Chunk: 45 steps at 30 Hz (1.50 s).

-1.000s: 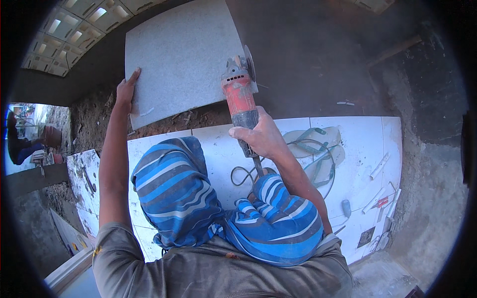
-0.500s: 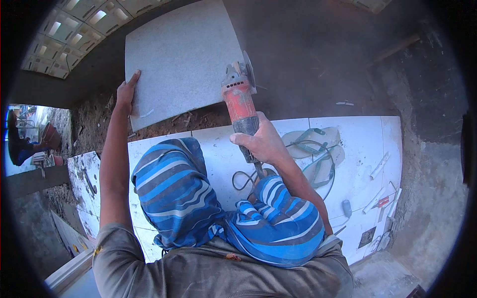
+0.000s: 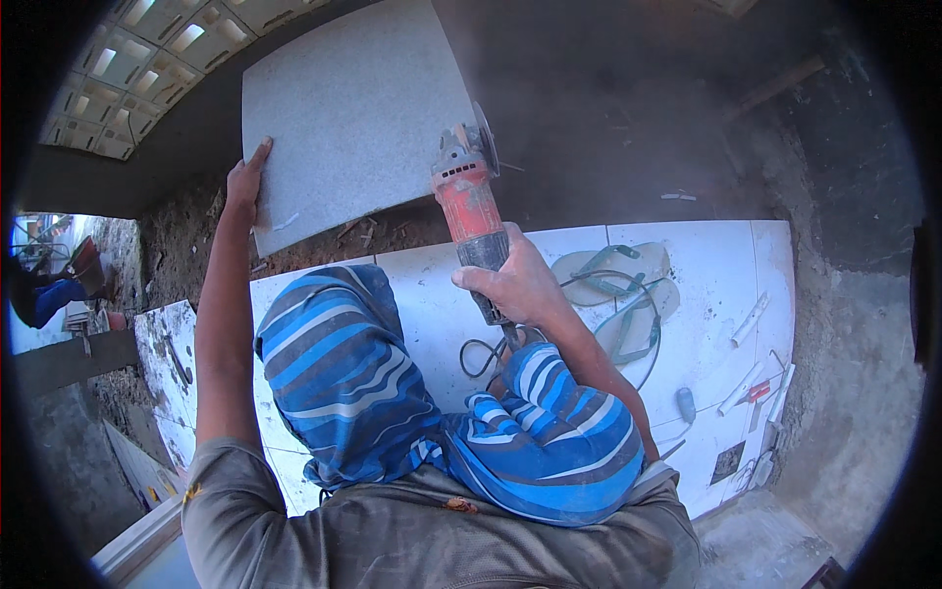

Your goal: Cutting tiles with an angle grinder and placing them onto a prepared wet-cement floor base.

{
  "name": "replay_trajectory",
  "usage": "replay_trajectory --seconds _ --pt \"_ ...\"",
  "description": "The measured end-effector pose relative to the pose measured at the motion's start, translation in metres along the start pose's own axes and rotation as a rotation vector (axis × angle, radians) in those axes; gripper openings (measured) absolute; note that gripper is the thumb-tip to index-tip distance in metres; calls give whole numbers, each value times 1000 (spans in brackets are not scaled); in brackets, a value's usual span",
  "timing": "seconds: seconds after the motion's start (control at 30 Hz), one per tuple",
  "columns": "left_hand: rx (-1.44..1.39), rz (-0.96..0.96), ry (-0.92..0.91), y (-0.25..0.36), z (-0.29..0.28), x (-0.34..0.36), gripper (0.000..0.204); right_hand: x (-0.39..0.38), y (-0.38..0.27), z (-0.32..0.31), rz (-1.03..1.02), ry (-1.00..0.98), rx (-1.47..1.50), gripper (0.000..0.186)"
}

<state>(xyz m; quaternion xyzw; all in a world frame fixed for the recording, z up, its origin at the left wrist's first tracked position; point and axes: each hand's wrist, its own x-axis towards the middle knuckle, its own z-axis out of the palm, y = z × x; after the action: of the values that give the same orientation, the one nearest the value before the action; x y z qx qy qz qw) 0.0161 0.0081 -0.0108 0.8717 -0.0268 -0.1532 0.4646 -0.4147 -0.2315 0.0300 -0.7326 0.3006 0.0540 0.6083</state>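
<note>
My left hand [image 3: 249, 188] grips a large square grey tile [image 3: 348, 113] by its left edge, thumb on top and fingers hidden beneath. My right hand [image 3: 512, 280] is wrapped round the black handle of a red and black angle grinder [image 3: 469, 211]. The grinder's disc [image 3: 486, 137] stands on edge along the tile's right side, and dust hangs in the air beyond it. Whether the disc touches the tile cannot be made out. My knees, in blue striped cloth, are bent below the tile.
White floor tiles [image 3: 711, 294] lie under me, with a pair of flip-flops [image 3: 623, 339] and a looped cable [image 3: 478, 358] on the right. White strips and a red-handled tool [image 3: 756, 393] lie farther right. Pale openwork blocks [image 3: 147, 69] stand far left. Another person [image 3: 49, 294] is at the left edge.
The view has shifted slightly. The grinder has come a little nearer to me along the tile's right edge, still in my right hand. The person at the far left has changed posture.
</note>
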Motion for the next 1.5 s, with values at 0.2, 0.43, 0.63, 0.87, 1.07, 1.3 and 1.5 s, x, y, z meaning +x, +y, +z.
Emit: replay_trajectory --seconds 0.2,0.43,0.63,0.87,1.07,1.3,1.5 --pt "17 -12 3 7 5 -9 81 -3 7 4 23 34 -10 77" --pt "0 -23 -3 -4 -1 5 83 -4 12 5 29 28 -17 76" --pt "13 -22 26 7 6 -9 82 -4 16 6 16 30 32 73" --pt "41 -42 24 0 1 0 80 2 11 4 -25 19 18 77" --pt "-7 -37 3 -4 1 3 79 1 16 7 -42 40 23 76" --pt "9 0 8 5 4 -5 79 -5 20 10 -42 32 45 77" --pt "7 -3 24 8 4 -10 80 2 14 6 -37 46 19 69"
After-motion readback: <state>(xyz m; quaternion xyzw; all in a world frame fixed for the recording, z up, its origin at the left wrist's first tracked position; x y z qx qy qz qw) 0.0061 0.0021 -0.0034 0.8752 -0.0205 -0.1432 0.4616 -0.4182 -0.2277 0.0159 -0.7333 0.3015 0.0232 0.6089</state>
